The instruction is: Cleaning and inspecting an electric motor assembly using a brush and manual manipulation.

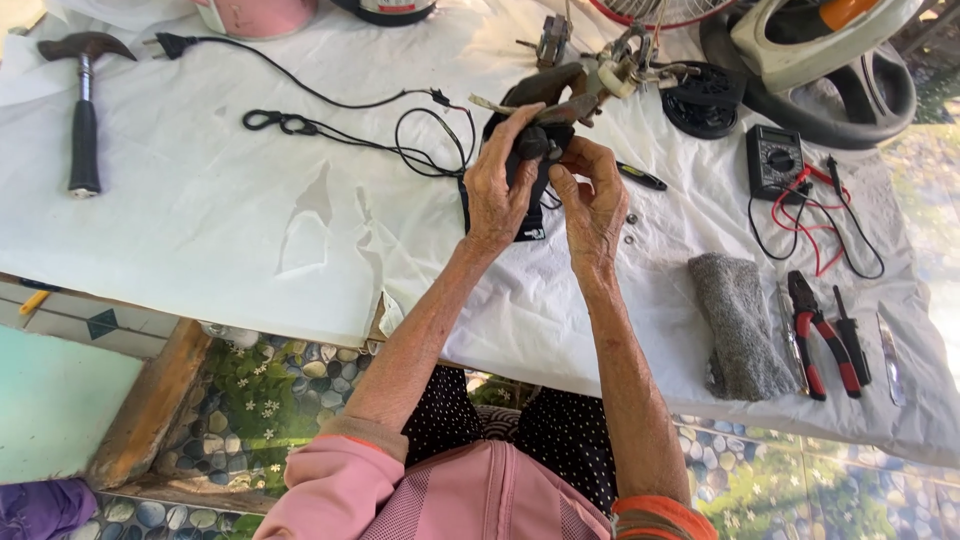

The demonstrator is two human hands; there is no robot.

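**Black part held in both hands over the white cloth**

Head view — left hand (497,190) and right hand (590,200) are closed together on a small black part (530,150), lifted just above the white cloth (250,230). Its long axis runs away from the person; the left hand wraps more of it. No packages or signs are readable. Right: multimeter (773,160), grey pad (738,325), red-handled pliers (822,345). Far left: hammer (85,110).
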